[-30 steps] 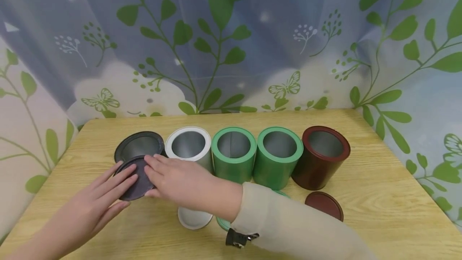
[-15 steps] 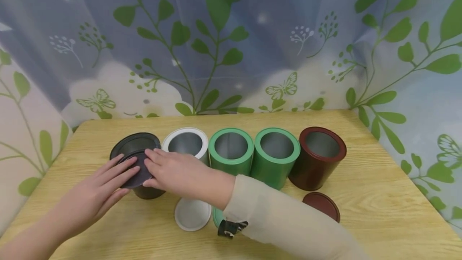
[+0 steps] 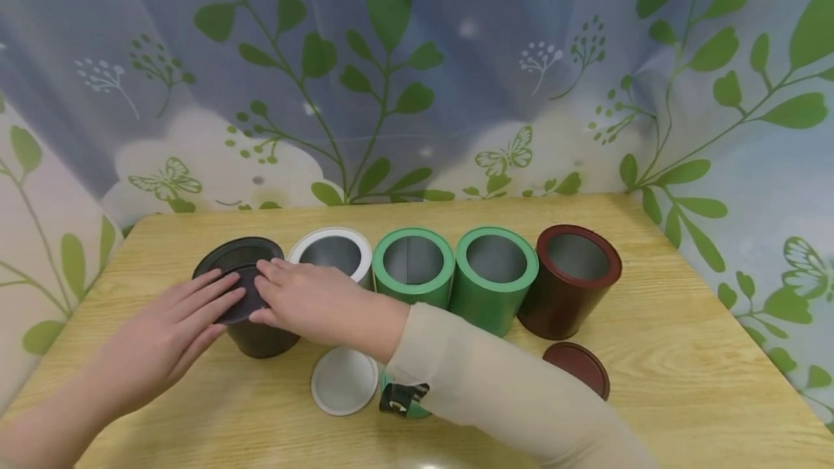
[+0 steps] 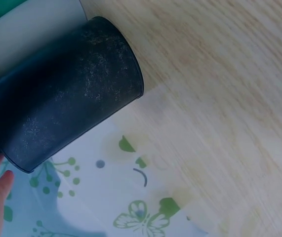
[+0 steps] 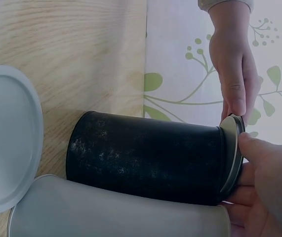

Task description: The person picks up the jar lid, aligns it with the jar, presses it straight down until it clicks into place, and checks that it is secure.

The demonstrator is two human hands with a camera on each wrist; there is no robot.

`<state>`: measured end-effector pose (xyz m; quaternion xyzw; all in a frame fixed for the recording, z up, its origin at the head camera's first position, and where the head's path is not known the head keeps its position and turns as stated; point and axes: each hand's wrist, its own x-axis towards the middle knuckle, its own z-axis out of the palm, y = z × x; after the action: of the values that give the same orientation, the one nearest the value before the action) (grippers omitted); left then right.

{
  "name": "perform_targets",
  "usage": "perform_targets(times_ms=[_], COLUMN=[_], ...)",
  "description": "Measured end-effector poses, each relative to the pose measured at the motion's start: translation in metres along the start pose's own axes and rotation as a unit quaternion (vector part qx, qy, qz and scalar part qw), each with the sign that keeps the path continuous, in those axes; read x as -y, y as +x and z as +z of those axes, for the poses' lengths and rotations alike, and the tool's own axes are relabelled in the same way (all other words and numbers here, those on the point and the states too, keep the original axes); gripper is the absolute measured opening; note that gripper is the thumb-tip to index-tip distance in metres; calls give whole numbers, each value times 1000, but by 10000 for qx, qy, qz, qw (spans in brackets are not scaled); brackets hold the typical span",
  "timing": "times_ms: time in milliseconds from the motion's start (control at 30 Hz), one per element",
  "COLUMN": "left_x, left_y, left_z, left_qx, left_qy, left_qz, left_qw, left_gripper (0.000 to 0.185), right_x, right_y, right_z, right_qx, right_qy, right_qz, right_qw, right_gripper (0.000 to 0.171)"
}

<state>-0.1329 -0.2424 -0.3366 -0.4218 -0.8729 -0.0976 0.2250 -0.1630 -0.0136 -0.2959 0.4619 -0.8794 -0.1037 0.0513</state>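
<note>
You have both hands on the black lid (image 3: 242,297), which sits tilted on the mouth of the black can (image 3: 250,310) — not yet seated flat. Your left hand (image 3: 166,339) lies with straight fingers across the lid's near-left part, steadying it; your right hand (image 3: 306,302) has reached across, fingers pressing the lid's right edge and the thumb under its rim, as the right wrist view shows. Just right of the black can stand the white can (image 3: 334,255), two green cans (image 3: 456,273) and the dark red can (image 3: 573,281), all open. Nearer you than the black can, the white lid (image 3: 344,381) and dark red lid (image 3: 576,369) lie flat on the table (image 3: 684,353) — each before its own can.
</note>
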Motion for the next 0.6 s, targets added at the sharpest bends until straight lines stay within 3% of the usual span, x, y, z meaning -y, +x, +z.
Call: perform_targets(times_ms=[267,600], left_x=[4,10], left_y=[3,5], left_z=[-3,-2], left_qx=[400,699], left_qy=[129,55], left_qz=[-422,-714], left_qw=[9982,9950], left_gripper=[44,45], right_x=[-2,-1], right_y=[9,22], right_z=[-1,1], right_qx=[251,472], right_qy=[504,490], right_qz=[446,782], right_qw=[9974,9946], right_gripper=[61,60])
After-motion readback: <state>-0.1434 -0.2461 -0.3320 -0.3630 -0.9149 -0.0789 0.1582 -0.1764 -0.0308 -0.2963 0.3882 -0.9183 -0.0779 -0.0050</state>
